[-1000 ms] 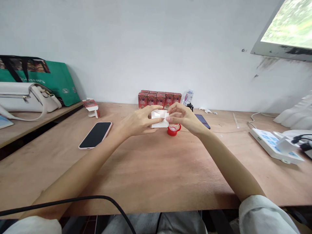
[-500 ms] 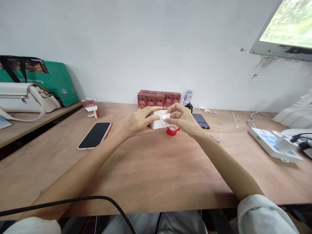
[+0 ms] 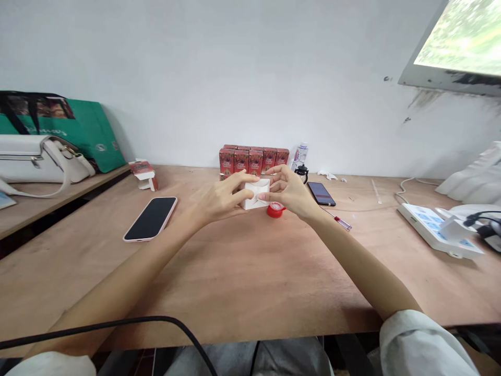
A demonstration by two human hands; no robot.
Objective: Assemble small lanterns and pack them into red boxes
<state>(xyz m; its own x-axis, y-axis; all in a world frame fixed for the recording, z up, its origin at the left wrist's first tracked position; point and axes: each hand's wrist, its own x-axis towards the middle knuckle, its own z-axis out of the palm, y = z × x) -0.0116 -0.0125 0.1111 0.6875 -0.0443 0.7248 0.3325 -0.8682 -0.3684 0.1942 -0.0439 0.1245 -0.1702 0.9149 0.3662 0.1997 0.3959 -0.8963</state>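
A small white box [image 3: 257,194] is held up above the table, its end with folded flaps turned toward me. My left hand [image 3: 223,201] is closed around its left side, fingers over the top and thumb on the near face. At the box's right side, my right hand [image 3: 291,194] has its thumb on the end flaps and its other fingers curled above. Just below and behind the hands sits a red round item [image 3: 276,210] with a clear middle, perhaps a tape roll. What the box holds, if anything, is hidden.
Several red printed boxes [image 3: 255,161] stand in rows against the wall, beside a clear bottle [image 3: 300,155] and small black-lidded pot [image 3: 302,171]. A phone [image 3: 152,219] and opened red-white box [image 3: 144,175] lie left; a dark phone [image 3: 321,194], screwdriver [image 3: 341,222] and power strip [image 3: 438,230] right.
The end of the white box now shows folded-in flaps, where a flap stood out before. My right thumb has shifted slightly left over it. The view has moved a little.
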